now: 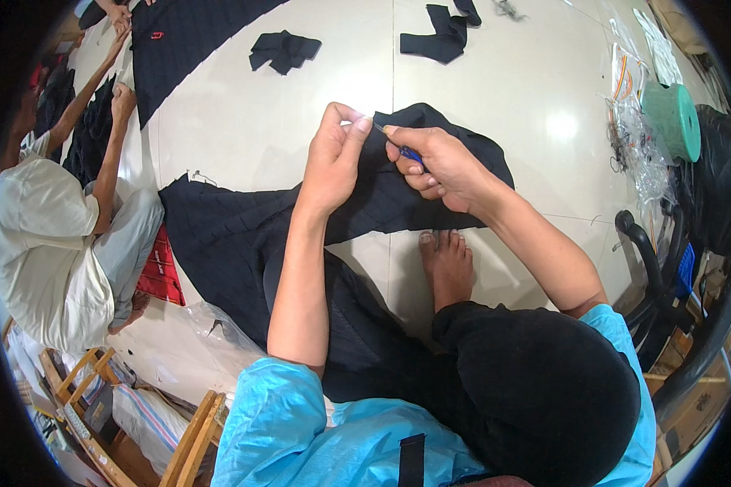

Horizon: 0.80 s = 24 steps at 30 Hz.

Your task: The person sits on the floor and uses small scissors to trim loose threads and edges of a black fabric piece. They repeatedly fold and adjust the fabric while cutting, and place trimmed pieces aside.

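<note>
Held above the black cloth (244, 211), my left hand (337, 154) pinches near a small raised corner of dark fabric; exactly what sits between the fingertips is too small to tell. My right hand (447, 170) grips a small blue-handled tool (410, 153), its thin tip beside my left fingertips. The cloth stretches across the tiles and over my lap, with my bare foot (443, 272) showing at its edge.
A co-worker (53, 227) sits at left, hands on dark striped fabric (179, 40). Black scraps (284, 50) lie ahead on tiles (357, 49). At right are a green roll (672, 122), plastic bags and black chair parts (650, 268); wooden frames (195, 438) stand lower left.
</note>
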Tool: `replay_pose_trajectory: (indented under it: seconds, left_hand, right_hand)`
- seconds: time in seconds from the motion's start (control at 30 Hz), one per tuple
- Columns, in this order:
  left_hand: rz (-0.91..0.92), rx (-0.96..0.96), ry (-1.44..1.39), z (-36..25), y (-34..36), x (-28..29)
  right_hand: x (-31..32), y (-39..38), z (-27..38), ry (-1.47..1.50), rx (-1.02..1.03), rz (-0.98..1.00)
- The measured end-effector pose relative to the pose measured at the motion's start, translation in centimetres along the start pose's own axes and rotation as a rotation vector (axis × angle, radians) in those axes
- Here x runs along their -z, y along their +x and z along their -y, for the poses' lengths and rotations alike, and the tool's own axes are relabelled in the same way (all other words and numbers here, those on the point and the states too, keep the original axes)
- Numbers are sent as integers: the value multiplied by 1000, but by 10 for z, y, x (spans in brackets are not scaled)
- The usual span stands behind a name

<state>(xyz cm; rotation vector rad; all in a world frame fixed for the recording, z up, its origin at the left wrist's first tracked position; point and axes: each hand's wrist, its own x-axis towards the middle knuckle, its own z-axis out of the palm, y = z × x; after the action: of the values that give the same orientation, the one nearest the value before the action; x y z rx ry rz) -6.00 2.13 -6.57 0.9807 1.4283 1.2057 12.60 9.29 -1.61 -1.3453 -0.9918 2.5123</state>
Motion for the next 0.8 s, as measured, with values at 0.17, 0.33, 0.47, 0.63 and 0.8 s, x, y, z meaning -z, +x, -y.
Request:
replay_pose_trajectory:
  seconds: [0.17, 0.33, 0.47, 0.63, 0.8]
  left_hand:
    - [-55, -2, 95, -5, -2, -3]
    - [-32, -1, 27, -4, -2, -1]
    - [-49, -44, -22, 1, 3, 0]
    - [-11, 8, -57, 0, 2, 1]
    - [31, 7, -32, -1, 0, 2]
  right_hand:
    - [2, 3, -2, -3, 14, -22]
    - [8, 5, -5, 33, 47, 38]
    - [9, -2, -6, 96, 81, 63]
    - [7, -7, -4, 146, 30, 117]
    - [3, -6, -3, 225, 12, 172]
